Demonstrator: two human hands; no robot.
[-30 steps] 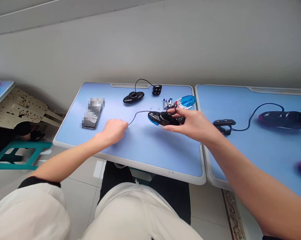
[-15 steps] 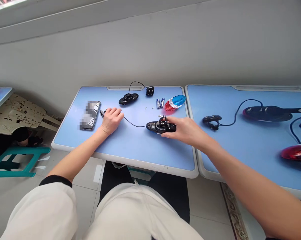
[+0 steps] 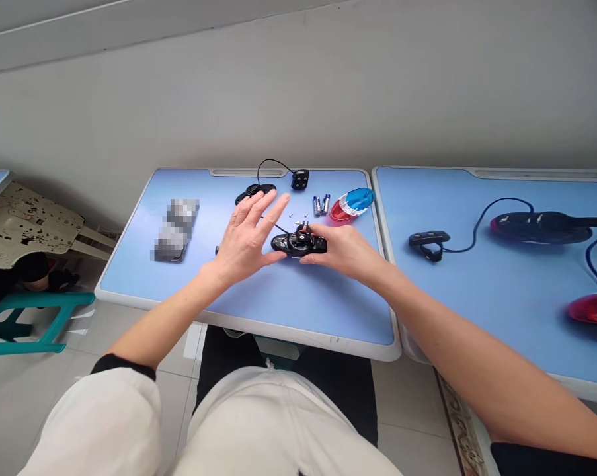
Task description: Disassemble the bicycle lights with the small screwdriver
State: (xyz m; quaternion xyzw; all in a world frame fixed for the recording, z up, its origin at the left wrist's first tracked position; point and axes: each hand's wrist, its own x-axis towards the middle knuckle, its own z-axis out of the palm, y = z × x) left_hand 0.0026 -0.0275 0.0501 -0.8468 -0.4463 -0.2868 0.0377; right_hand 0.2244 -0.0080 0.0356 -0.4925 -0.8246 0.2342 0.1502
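Grey wall (image 3: 298,99) fills the back, and it is the biggest thing. Below it, a light blue desk (image 3: 278,291) with a pale edge stands beside a second blue desk (image 3: 477,311). Off to the left is a green stool (image 3: 55,324). On the second desk lies a long black thing (image 3: 541,226) with a red end. Over the first desk, the left hand (image 3: 243,241) has its grip spread wide, with the thumb by the left end of a shiny black part (image 3: 284,244); I cannot tell if they touch. The right hand (image 3: 348,251) has its grip pinching the right end of that part, near the middle of the desk. A flat thing (image 3: 176,231), partly blurred out, lies on the left. A red, clear and blue shell (image 3: 352,203) lies near the right edge. Behind the left hand is another black part, joined by a wire to a little black box (image 3: 300,179). Two blue and silver batteries (image 3: 320,205) lie beside the shell. Smallest are two tiny screws (image 3: 306,215).
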